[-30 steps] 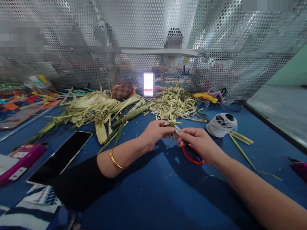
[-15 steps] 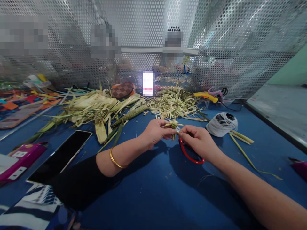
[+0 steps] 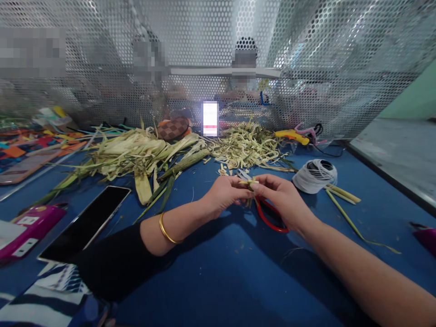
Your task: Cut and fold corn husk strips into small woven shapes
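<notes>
Between my two hands is a small bundle of pale green-yellow corn husk (image 3: 251, 182). My left hand (image 3: 225, 193), with a gold bangle at the wrist, pinches it from the left. My right hand (image 3: 281, 195) is closed on its right side, thumb and fingers at the bundle. Red-handled scissors (image 3: 269, 222) appear to lie on the table under my right hand; their metal blades show just beyond the bundle. My fingers partly cover the bundle and the middle of the scissors.
A husk pile (image 3: 129, 150) and a heap of shredded husk (image 3: 248, 145) lie at the back. White string on a spool (image 3: 315, 176) stands right, beside loose stalks (image 3: 344, 195). A phone (image 3: 88, 222) and a purple power strip (image 3: 25, 231) lie left. Perforated mesh (image 3: 204, 27) borders the back.
My right hand has moved left and closed in on the bundle, now touching it. The bundle has dropped slightly towards me, so the scissor blades show beyond it. The red handles have barely shifted.
</notes>
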`<state>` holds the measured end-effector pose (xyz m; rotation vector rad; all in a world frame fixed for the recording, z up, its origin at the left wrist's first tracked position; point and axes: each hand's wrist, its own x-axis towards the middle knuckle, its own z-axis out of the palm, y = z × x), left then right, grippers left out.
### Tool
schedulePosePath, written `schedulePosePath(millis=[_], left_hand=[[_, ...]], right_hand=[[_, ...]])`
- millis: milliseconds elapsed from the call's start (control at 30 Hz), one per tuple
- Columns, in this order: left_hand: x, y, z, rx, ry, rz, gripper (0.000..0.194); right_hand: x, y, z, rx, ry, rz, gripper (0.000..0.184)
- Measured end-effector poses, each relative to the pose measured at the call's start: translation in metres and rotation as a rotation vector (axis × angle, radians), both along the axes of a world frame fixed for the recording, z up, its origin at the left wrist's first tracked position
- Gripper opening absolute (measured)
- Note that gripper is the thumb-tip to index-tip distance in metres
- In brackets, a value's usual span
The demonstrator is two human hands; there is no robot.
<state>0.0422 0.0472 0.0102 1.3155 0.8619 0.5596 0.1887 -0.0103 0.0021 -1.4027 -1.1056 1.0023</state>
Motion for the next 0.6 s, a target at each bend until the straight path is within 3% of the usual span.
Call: schedulePosePath(millis=[167, 333, 500, 600], left_hand=[[0.001, -0.003, -0.003, -0.090, 0.003, -0.040, 0.019], [0.000, -0.001, -0.005, 0.132, 0.031, -0.091, 0.018], [-0.004, 0.003, -0.009, 0.405, 0.225, -0.177, 0.023], [-0.002, 0.000, -0.014, 0.395, 0.194, -0.103, 0.022]], right_hand=[[0.000, -0.003, 0.005, 0.033, 0.002, 0.017, 0.033], [0.007, -0.003, 0.008, 0.024, -0.101, 0.079, 0.031], [0.009, -0.003, 0.003, -0.016, -0.233, 0.156, 0.025], [0.005, -0.003, 0.000, 0.005, -0.150, 0.100, 0.025]])
